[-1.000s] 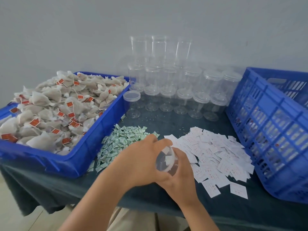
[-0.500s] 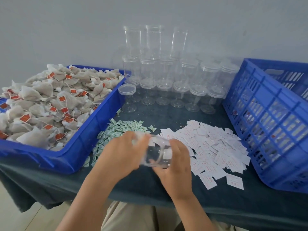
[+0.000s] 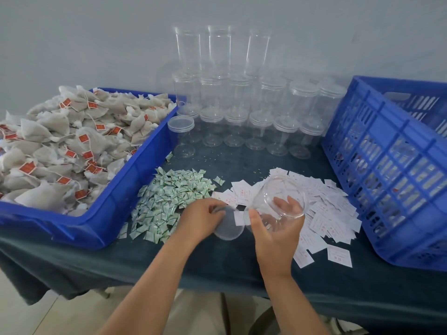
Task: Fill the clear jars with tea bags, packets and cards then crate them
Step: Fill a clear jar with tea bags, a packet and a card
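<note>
Watching the head feed, I logged the right hand (image 3: 273, 235) wrapped round a clear plastic jar (image 3: 280, 201), thumb on the near side, fingers (image 3: 289, 205) showing through the wall on the far side. The jar was lifted off the table, tilted, lid off. The left hand (image 3: 200, 221) gripped a translucent round lid (image 3: 229, 228) by its left edge with curled fingers. The lid sat low over the dark green tablecloth (image 3: 217, 269), just left of the jar; I could not tell whether it touched the cloth. Both were at the near middle of the table, between a heap of small green-and-white packets (image 3: 169, 197) on the left and a spread of white paper cards (image 3: 326, 213) on the right, with the jar over the cards' near edge. A blue plastic bin (image 3: 135, 184) heaped with grey tea bags (image 3: 60, 141) with red tags stood at far left. Stacked lidded clear jars (image 3: 242, 117) lined the back by the wall. A blue slatted crate (image 3: 387, 170) stood at the right; something pale showed through its slats, too unclear to name.
</note>
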The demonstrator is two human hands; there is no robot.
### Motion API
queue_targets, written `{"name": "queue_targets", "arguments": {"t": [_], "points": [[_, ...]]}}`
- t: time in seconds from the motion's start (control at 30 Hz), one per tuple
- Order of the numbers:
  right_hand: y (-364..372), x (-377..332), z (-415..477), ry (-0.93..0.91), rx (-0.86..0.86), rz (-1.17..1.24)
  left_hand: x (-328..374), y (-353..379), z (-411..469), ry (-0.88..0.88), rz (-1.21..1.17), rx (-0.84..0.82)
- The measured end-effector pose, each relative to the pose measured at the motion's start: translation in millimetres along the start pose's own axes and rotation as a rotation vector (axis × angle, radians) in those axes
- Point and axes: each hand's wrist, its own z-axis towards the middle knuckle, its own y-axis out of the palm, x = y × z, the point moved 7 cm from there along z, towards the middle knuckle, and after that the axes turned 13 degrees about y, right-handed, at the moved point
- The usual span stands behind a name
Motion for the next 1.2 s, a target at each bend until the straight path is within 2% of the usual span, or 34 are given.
{"name": "queue_targets", "arguments": {"t": [0.13,0.2,0.3,0.43,0.53,0.67,0.8,0.87,0.9,1.0,1.1,1.2], "points": [[1,0,0,0.018,-0.044,0.021,10,9,-2,0.058,0.337,0.077],[5,4,-1,0.013,-0.114,-0.037,24,7,-5,0.093,0.312,0.115],[15,-2,-7,-0.091,-0.225,-0.155,41,-22,-13,0.138,0.192,0.235],[28,0,-13,-0.146,-0.363,-0.288,54,-102,-26,0.193,0.253,0.422],[32,3,-13,-0.139,-0.418,-0.317,43,-165,-19,0.163,0.304,0.476],[32,5,-13,-0.141,-0.421,-0.326,-9,-235,16,-0.052,0.49,0.366],[31,11,-10,-0.155,-0.422,-0.366,-64,-253,49,-0.288,0.696,-0.015],[31,13,-9,-0.157,-0.423,-0.386,-83,-239,50,-0.323,0.811,-0.196],[31,13,-9,-0.158,-0.419,-0.392,-91,-232,48,-0.329,0.844,-0.231],[33,12,-9,-0.158,-0.416,-0.393,-96,-227,46,-0.259,0.829,-0.171],[32,12,-9,-0.123,-0.412,-0.349,-95,-232,48,-0.229,0.69,-0.073],[32,9,-10,-0.095,-0.405,-0.313,-93,-254,48,-0.231,0.602,0.124]]}}
